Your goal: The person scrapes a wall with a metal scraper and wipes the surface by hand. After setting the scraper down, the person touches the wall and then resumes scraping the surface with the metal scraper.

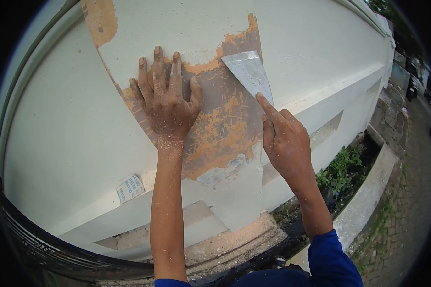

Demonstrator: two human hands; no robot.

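My left hand [167, 100] lies flat against the wall with its fingers spread, dusted with pale flecks. It rests at the upper left of a scraped patch [225, 115], where brown and orange layers show through the off-white paint. My right hand [288, 143] is closed around a scraper, its index finger stretched along the blade. The scraper [250, 75] has a wide metal blade that lies over the patch's upper right, its broad edge up and to the left. Its handle is hidden in my fist.
A piece of sandpaper [130, 188] with printed backing sits on the wall's ledge at lower left. Below the wall runs a ditch with green plants [342, 172], bordered by a concrete kerb [368, 193]. A paved path [411, 210] lies at far right.
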